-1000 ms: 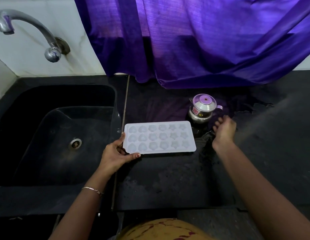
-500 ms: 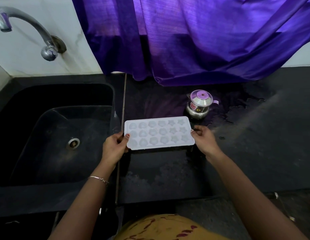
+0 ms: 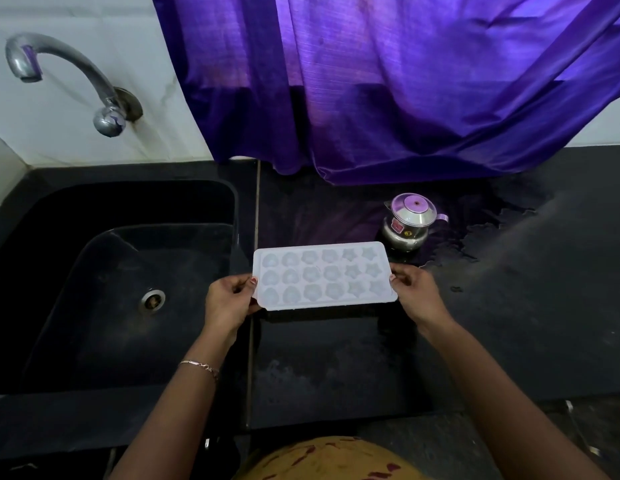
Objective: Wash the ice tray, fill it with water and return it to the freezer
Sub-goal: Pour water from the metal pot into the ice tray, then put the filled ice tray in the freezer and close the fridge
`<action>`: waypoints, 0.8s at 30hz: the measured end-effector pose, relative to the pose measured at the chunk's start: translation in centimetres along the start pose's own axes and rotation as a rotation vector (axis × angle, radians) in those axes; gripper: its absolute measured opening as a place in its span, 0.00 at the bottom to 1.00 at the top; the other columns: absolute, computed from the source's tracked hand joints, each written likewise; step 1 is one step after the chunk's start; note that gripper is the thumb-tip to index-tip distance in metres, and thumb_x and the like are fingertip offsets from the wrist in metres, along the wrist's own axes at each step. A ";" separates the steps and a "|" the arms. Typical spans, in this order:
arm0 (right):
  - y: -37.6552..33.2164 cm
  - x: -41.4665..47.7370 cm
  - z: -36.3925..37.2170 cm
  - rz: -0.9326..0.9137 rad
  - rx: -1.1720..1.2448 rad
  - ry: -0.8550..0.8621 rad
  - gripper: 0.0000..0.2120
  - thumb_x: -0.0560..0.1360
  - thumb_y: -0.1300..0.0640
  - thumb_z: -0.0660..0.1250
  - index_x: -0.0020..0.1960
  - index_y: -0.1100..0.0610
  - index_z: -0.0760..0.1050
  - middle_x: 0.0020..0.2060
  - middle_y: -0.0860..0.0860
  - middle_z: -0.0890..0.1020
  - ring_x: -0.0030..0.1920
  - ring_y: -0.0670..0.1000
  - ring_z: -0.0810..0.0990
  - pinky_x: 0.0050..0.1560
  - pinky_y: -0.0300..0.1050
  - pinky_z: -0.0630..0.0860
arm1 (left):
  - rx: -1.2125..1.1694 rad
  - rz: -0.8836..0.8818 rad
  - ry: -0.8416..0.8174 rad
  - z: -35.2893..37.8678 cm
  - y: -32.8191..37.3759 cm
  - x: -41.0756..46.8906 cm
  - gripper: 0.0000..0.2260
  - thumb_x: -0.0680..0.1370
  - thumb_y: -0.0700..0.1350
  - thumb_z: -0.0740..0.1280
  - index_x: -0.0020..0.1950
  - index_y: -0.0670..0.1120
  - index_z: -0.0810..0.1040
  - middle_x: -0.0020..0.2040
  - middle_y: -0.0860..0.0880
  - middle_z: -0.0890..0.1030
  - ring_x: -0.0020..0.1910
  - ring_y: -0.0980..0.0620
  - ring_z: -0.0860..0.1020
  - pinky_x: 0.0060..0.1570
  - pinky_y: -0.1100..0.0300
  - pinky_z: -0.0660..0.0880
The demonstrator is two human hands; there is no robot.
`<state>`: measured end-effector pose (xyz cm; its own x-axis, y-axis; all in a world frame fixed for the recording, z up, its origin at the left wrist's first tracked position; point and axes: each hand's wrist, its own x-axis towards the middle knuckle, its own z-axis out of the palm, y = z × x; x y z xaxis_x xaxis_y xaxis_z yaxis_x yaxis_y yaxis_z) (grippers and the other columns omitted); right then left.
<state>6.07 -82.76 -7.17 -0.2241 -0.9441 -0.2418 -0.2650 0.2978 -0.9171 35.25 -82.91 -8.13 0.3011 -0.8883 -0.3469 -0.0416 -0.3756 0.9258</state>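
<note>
Head view shows you holding the white plastic ice tray point(image 3: 324, 275) level over the black stone tabletop point(image 3: 336, 368), just right of the black sink point(image 3: 94, 209). Your left grip point(image 3: 229, 299) is clamped on its left end, your right grip point(image 3: 417, 292) on its right end. A small lidded steel pot point(image 3: 409, 223) stands just behind.

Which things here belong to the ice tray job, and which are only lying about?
For the job: tray, gripped by left hand and right hand; tap; sink.
Lying about: steel pot; curtain.
</note>
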 end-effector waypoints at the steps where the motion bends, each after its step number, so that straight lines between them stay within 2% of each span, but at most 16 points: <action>1: -0.3 -0.2 0.1 -0.010 0.013 -0.010 0.12 0.80 0.65 0.61 0.59 0.57 0.79 0.49 0.51 0.84 0.49 0.49 0.82 0.52 0.44 0.77 | -0.002 0.001 0.001 -0.4 0.1 0.0 0.08 0.80 0.39 0.65 0.56 0.39 0.80 0.46 0.45 0.84 0.42 0.51 0.83 0.35 0.64 0.81; 5: -0.9 -0.7 0.7 -0.033 0.084 -0.077 0.13 0.80 0.65 0.62 0.55 0.53 0.81 0.50 0.50 0.85 0.50 0.49 0.83 0.54 0.46 0.78 | -0.034 0.001 0.017 -2.0 0.3 -0.8 0.06 0.80 0.39 0.65 0.53 0.42 0.81 0.43 0.46 0.85 0.37 0.54 0.83 0.35 0.63 0.80; 10: -1.6 -0.7 2.0 -0.016 0.156 -0.202 0.12 0.80 0.64 0.63 0.61 0.59 0.79 0.50 0.53 0.86 0.52 0.52 0.84 0.56 0.49 0.79 | -0.087 -0.007 0.115 -4.4 0.2 -3.3 0.06 0.80 0.39 0.65 0.50 0.44 0.81 0.40 0.49 0.85 0.34 0.57 0.83 0.32 0.64 0.78; 14: -3.2 -1.2 3.4 -0.040 0.151 -0.334 0.11 0.80 0.64 0.63 0.59 0.57 0.79 0.47 0.52 0.86 0.49 0.51 0.85 0.51 0.48 0.79 | -0.132 -0.010 0.239 -6.4 -0.3 -6.9 0.07 0.80 0.40 0.65 0.47 0.46 0.82 0.35 0.51 0.85 0.33 0.56 0.83 0.33 0.62 0.79; 19: -5.8 -2.7 4.8 -0.111 0.096 -0.542 0.11 0.80 0.63 0.63 0.57 0.53 0.80 0.46 0.49 0.86 0.48 0.48 0.85 0.49 0.44 0.78 | -0.204 -0.003 0.431 -8.5 -1.3 -12.6 0.07 0.81 0.40 0.65 0.49 0.44 0.82 0.36 0.49 0.85 0.35 0.53 0.83 0.33 0.63 0.79; 24: -6.8 -5.7 6.5 -0.128 0.056 -0.757 0.10 0.80 0.64 0.63 0.58 0.55 0.78 0.45 0.50 0.87 0.47 0.47 0.85 0.45 0.39 0.78 | -0.289 -0.029 0.621 -10.0 -3.2 -19.8 0.06 0.80 0.41 0.65 0.50 0.44 0.83 0.41 0.46 0.85 0.38 0.50 0.83 0.36 0.60 0.80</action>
<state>15.28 -80.33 -1.62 0.5136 -0.8161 -0.2650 -0.1936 0.1906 -0.9624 38.96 -61.46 -2.76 0.7926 -0.5299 -0.3017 0.2046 -0.2350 0.9502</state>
